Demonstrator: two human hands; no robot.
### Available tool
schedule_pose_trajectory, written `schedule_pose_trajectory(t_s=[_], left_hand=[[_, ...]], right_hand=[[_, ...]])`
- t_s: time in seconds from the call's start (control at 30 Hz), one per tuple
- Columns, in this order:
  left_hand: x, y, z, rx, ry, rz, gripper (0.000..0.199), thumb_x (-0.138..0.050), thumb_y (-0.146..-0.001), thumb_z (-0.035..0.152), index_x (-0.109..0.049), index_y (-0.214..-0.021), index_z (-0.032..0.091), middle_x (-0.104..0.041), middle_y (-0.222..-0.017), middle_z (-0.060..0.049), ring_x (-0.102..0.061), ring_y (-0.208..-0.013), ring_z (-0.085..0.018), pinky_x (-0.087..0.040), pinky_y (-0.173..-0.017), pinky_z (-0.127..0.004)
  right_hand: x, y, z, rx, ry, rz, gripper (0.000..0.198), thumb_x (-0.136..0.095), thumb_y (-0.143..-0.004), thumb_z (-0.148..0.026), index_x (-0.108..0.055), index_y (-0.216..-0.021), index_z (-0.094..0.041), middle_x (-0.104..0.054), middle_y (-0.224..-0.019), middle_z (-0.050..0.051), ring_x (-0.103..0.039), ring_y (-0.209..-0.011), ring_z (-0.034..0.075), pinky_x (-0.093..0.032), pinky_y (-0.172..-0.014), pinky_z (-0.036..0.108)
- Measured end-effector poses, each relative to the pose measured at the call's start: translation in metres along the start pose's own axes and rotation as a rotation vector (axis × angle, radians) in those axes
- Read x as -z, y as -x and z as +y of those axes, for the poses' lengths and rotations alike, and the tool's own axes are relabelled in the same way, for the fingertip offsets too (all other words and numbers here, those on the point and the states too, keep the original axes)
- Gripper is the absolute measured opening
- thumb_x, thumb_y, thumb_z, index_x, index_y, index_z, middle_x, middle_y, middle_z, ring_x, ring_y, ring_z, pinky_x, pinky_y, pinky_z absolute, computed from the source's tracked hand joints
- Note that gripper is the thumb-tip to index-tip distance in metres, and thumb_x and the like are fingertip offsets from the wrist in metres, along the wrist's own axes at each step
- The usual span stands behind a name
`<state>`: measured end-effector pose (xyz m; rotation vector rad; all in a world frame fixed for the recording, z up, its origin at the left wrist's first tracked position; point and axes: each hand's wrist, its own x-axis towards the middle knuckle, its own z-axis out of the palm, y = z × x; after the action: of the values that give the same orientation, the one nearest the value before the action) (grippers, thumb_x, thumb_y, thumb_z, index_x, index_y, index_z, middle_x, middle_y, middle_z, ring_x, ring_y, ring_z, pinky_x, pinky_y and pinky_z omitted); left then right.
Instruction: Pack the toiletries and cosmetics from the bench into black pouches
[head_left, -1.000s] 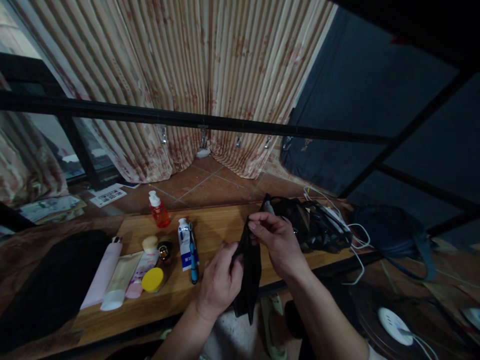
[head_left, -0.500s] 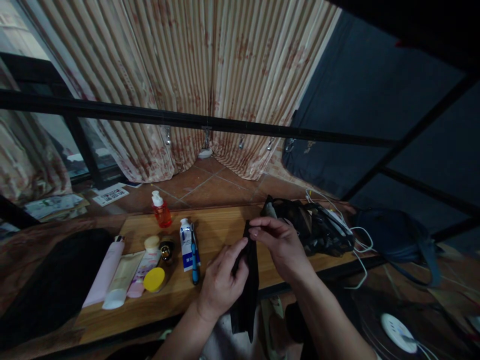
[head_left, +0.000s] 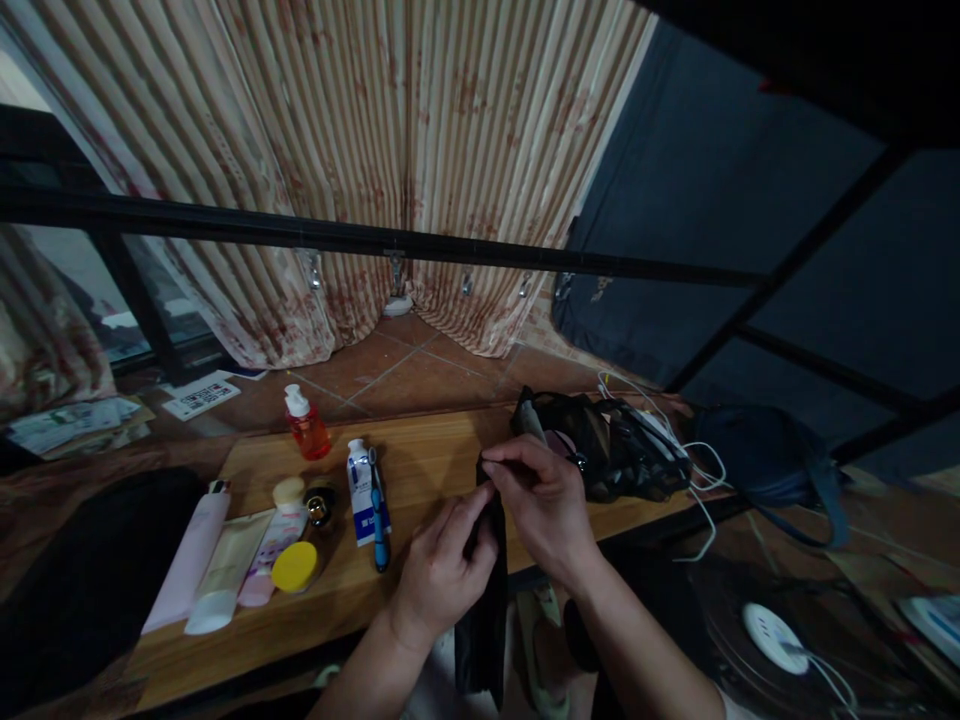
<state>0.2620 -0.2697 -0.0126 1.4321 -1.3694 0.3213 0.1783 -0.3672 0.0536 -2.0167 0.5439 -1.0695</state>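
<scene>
A flat black fabric pouch point(head_left: 481, 640) hangs upright at the near edge of the wooden board, gripped by both hands. My left hand point(head_left: 448, 565) is closed around its left side. At the pouch's top corner, my right hand point(head_left: 538, 500) pinches the edge between thumb and fingertips; whether a zip pull is there I cannot make out. Left of the hands lie a blue-and-white toothpaste tube point(head_left: 359, 485) and a blue toothbrush point(head_left: 380, 530). Farther left are a pump bottle of red liquid point(head_left: 309, 434), a yellow-lidded jar point(head_left: 295, 567) and a small black jar point(head_left: 319, 505).
A pink bottle point(head_left: 191, 555), a beige tube point(head_left: 232, 565) and a pink-and-white bottle point(head_left: 276, 540) lie on the wooden board point(head_left: 420, 450). Dark cloth point(head_left: 82, 570) is at left. A black mesh bag point(head_left: 630, 455) and white cable point(head_left: 712, 530) sit right. A black rail point(head_left: 435, 244) crosses ahead.
The view has shifted slightly right. Both hands stay on the pouch; my right fingertips have come closer to its top corner, and its lower end hangs slightly lower.
</scene>
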Motion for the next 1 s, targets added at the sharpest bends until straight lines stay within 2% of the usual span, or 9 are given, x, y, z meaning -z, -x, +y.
schedule_pose_trajectory(t_s=[0.17, 0.23, 0.33, 0.47, 0.6, 0.7, 0.8, 0.9, 1.0], left_hand=[[-0.002, 0.0, 0.002, 0.073, -0.005, 0.041, 0.039, -0.053, -0.081, 0.007, -0.053, -0.118, 0.019, -0.069, -0.099, -0.005, -0.067, -0.088, -0.013, -0.053, -0.082, -0.019], [-0.004, 0.001, 0.005, 0.153, 0.005, 0.057, 0.037, -0.053, -0.08, 0.009, -0.052, -0.116, 0.02, -0.069, -0.096, -0.003, -0.068, -0.08, -0.012, -0.054, -0.074, -0.019], [-0.004, 0.001, 0.011, 0.277, 0.038, 0.063, 0.031, -0.054, -0.08, 0.011, -0.051, -0.108, 0.021, -0.067, -0.079, 0.002, -0.065, -0.064, -0.01, -0.053, -0.06, -0.017], [-0.002, -0.001, 0.014, 0.349, 0.061, 0.081, 0.029, -0.055, -0.08, 0.012, -0.048, -0.106, 0.022, -0.068, -0.082, 0.002, -0.066, -0.066, -0.01, -0.052, -0.06, -0.016], [-0.002, 0.0, 0.011, 0.388, 0.073, 0.079, 0.032, -0.056, -0.079, 0.012, -0.049, -0.107, 0.024, -0.067, -0.08, 0.004, -0.063, -0.06, -0.007, -0.049, -0.056, -0.015], [-0.004, 0.001, 0.011, 0.398, 0.064, 0.059, 0.031, -0.054, -0.08, 0.012, -0.051, -0.109, 0.023, -0.067, -0.078, 0.004, -0.06, -0.055, -0.007, -0.047, -0.052, -0.015], [-0.004, 0.0, 0.013, 0.384, 0.027, 0.038, 0.034, -0.053, -0.081, 0.014, -0.051, -0.114, 0.023, -0.066, -0.077, 0.003, -0.057, -0.054, -0.007, -0.047, -0.053, -0.017], [-0.003, -0.001, 0.013, 0.359, 0.035, -0.019, 0.038, -0.053, -0.081, 0.014, -0.051, -0.118, 0.023, -0.064, -0.076, 0.003, -0.058, -0.057, -0.009, -0.047, -0.055, -0.018], [-0.003, -0.002, 0.011, 0.399, 0.06, -0.077, 0.044, -0.053, -0.079, 0.013, -0.049, -0.122, 0.022, -0.062, -0.07, 0.004, -0.058, -0.056, -0.01, -0.048, -0.054, -0.019]], right_hand=[[0.007, 0.008, -0.005, 0.128, 0.045, -0.043, 0.013, -0.058, -0.082, -0.013, -0.067, -0.085, -0.023, -0.064, -0.082, 0.001, -0.061, -0.077, 0.013, -0.048, -0.067, 0.024], [0.008, 0.011, -0.006, 0.166, 0.063, -0.066, 0.015, -0.057, -0.083, -0.012, -0.066, -0.086, -0.023, -0.065, -0.083, 0.001, -0.061, -0.078, 0.013, -0.048, -0.069, 0.025], [0.007, 0.015, -0.006, 0.226, 0.067, -0.11, 0.016, -0.055, -0.084, -0.01, -0.066, -0.087, -0.022, -0.065, -0.084, 0.002, -0.062, -0.08, 0.014, -0.049, -0.071, 0.026], [0.006, 0.021, -0.007, 0.277, 0.063, -0.136, 0.017, -0.056, -0.084, -0.009, -0.065, -0.09, -0.022, -0.066, -0.086, 0.002, -0.062, -0.082, 0.014, -0.049, -0.073, 0.027], [0.006, 0.028, -0.001, 0.302, 0.075, -0.16, 0.019, -0.055, -0.084, -0.008, -0.065, -0.092, -0.023, -0.066, -0.088, 0.002, -0.062, -0.084, 0.014, -0.049, -0.075, 0.027], [0.003, 0.029, 0.005, 0.218, 0.019, -0.138, 0.014, -0.056, -0.085, -0.012, -0.066, -0.089, -0.023, -0.066, -0.087, 0.002, -0.062, -0.084, 0.015, -0.049, -0.075, 0.027], [0.0, 0.022, 0.011, -0.016, -0.125, -0.045, 0.005, -0.06, -0.083, -0.021, -0.066, -0.084, -0.021, -0.066, -0.083, 0.002, -0.062, -0.078, 0.014, -0.049, -0.072, 0.027], [-0.003, 0.012, 0.017, -0.224, -0.295, 0.034, 0.008, -0.066, -0.077, -0.026, -0.064, -0.081, -0.019, -0.064, -0.074, 0.0, -0.06, -0.069, 0.013, -0.049, -0.065, 0.025], [-0.003, 0.008, 0.018, -0.273, -0.309, 0.029, 0.01, -0.067, -0.075, -0.027, -0.063, -0.078, -0.019, -0.063, -0.072, -0.001, -0.059, -0.066, 0.013, -0.048, -0.062, 0.024]])
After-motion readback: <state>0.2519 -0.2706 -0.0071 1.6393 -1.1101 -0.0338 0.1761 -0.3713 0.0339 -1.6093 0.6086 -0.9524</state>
